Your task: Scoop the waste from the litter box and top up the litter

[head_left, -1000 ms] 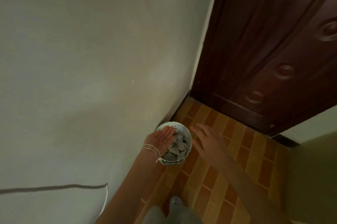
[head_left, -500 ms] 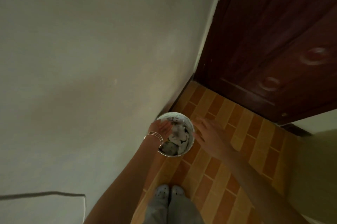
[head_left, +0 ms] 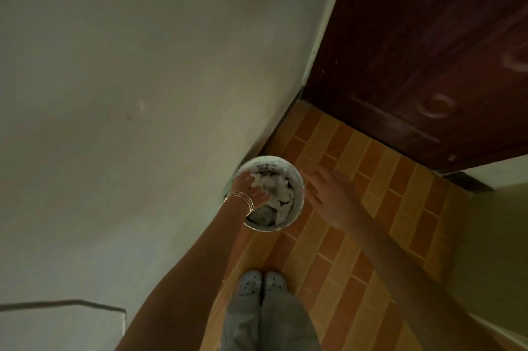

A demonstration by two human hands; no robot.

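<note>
A small round white bin (head_left: 297,179) stands on the tiled floor in the corner by the wall. It holds crumpled white and grey waste (head_left: 281,198). My left hand (head_left: 251,186), with thin bangles on the wrist, reaches over the bin's left rim with its fingers down on the waste. My right hand (head_left: 333,196) hovers just right of the bin with fingers spread and nothing in it. No litter box or scoop is in view.
A pale wall (head_left: 128,93) fills the left side. A dark brown wooden door (head_left: 428,50) closes the far end. Orange brick-pattern floor tiles (head_left: 357,236) run toward me. My feet in light clogs (head_left: 261,285) stand behind the bin.
The view has pulled back and tilted down, bringing my feet into sight. My left hand has pushed deeper into the bin; my right hand stays beside it.
</note>
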